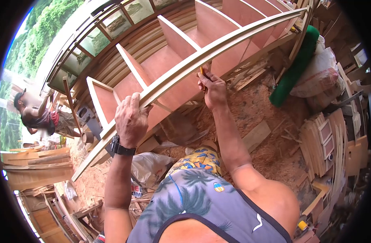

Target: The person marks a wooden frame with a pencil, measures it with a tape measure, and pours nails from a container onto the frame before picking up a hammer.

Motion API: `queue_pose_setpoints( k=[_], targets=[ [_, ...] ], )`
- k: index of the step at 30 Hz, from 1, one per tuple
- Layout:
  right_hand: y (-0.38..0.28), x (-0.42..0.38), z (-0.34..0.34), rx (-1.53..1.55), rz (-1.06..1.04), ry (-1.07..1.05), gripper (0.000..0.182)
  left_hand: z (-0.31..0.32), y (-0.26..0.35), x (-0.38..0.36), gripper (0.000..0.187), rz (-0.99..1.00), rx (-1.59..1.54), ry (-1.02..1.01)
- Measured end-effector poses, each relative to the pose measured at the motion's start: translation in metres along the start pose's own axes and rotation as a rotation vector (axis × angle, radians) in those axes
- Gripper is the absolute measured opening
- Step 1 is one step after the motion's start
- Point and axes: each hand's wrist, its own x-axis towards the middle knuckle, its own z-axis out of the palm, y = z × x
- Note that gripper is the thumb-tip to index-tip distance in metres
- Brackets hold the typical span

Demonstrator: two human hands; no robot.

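My left hand (131, 115) is closed over a long pale wooden strip (175, 81), its fingers on top of it, near the strip's lower-left part. The strip runs along the near edge of a wooden frame with pinkish plywood partitions (175, 36), standing upright in a row. My right hand (213, 88) pinches a thin yellow-orange pencil (201, 71), held upright with its upper end close to the strip's underside. The pencil's lower part is hidden by my fingers. A black watch (121, 146) is on my left wrist.
Another person (37, 115) is at the far left beside the structure. A green roll (294, 67) and stuffed sacks (319, 77) lie at right. Thin boards (317, 139) are stacked lower right. Wood shavings cover the ground, with a loose plank (256, 135) on them.
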Motion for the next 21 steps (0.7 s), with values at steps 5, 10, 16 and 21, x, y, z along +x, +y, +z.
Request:
queue_pose_setpoints(
  k=[5, 10, 16, 21],
  targets=[
    [0.003, -0.016, -0.023, 0.042, -0.003, -0.037, 0.026, -0.001, 0.001, 0.001, 0.041, 0.004, -0.012, 0.018],
    [-0.001, -0.038, -0.055, 0.125, -0.102, 0.023, 0.021, -0.002, 0.004, 0.001, 0.042, -0.020, -0.008, 0.000],
    [-0.107, 0.029, -0.038, -1.136, -0.886, 0.095, 0.060, -0.001, 0.004, 0.000, 0.044, 0.030, 0.032, 0.037],
    [-0.171, 0.105, -0.036, -1.730, -0.801, -0.053, 0.072, 0.000, 0.002, 0.001, 0.044, 0.033, 0.031, 0.044]
  ],
)
